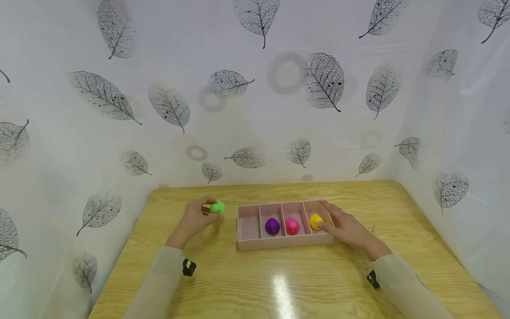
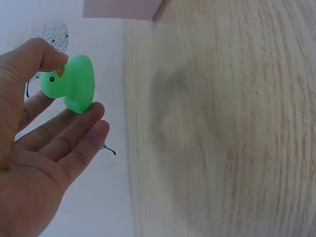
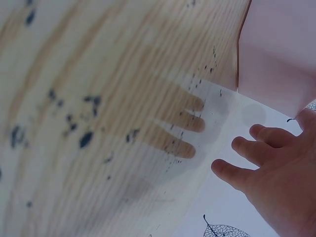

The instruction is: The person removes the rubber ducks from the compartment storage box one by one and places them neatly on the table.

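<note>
Off the left end of a pink divided box (image 1: 279,242), my left hand (image 1: 197,217) holds a green rubber duck (image 1: 217,208) above the table. The left wrist view shows the thumb at the beak of the green duck (image 2: 81,84) and fingertips under its body. My right hand (image 1: 348,228) is over the box's right end, its thumb at the yellow duck (image 1: 316,221) in the rightmost compartment. Its other fingers stretch toward the back right corner; in the right wrist view, three fingers (image 3: 254,150) extend outside the box wall.
A purple duck (image 1: 272,226) and a pink duck (image 1: 292,226) sit in the two middle compartments. The leftmost compartment (image 1: 249,227) holds nothing. The box stands on a wooden table (image 1: 239,283), with a leaf-patterned white sheet (image 1: 255,124) behind and at both sides.
</note>
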Demonstrator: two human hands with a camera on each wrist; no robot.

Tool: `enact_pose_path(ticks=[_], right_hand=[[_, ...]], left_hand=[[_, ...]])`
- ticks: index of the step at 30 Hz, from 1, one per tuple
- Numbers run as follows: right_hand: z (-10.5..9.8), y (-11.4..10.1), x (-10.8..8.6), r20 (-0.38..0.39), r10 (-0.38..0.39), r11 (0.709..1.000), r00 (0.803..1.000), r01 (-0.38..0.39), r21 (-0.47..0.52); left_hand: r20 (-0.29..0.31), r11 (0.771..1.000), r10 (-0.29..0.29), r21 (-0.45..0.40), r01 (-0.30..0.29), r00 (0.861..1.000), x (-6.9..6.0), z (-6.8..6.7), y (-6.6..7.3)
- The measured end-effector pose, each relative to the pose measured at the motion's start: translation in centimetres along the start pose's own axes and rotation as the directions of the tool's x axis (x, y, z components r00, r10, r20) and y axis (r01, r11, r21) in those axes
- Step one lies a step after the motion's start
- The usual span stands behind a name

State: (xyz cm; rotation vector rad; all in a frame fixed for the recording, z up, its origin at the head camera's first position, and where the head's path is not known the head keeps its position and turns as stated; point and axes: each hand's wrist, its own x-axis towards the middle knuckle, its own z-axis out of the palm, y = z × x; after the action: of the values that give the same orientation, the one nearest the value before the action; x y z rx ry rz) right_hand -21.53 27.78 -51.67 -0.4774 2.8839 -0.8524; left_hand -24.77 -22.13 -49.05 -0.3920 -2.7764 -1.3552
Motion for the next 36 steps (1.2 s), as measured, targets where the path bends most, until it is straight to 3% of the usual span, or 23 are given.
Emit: enact_pose_path(ticks=[18,25,36], right_hand=[[0.3,0.3,0.0,-0.002,0.006,1.000,1.000,-0.006,0.004],[0.3,0.3,0.0,-0.001,0.004,1.000,1.000,-0.004,0.005],[0.3,0.5,0.0,-0.001,0.004,1.000,1.000,-0.004,0.004]], left_hand=[[0.049,0.992,-0.125,0.026,0.124,0.991,-0.1,0.3,-2.9],[0.055,0.992,-0.115,0.060,0.111,0.992,0.0,0.6,-3.7],[0.082,0.989,-0.120,0.093,0.112,0.989,0.2,0.5,-3.8]])
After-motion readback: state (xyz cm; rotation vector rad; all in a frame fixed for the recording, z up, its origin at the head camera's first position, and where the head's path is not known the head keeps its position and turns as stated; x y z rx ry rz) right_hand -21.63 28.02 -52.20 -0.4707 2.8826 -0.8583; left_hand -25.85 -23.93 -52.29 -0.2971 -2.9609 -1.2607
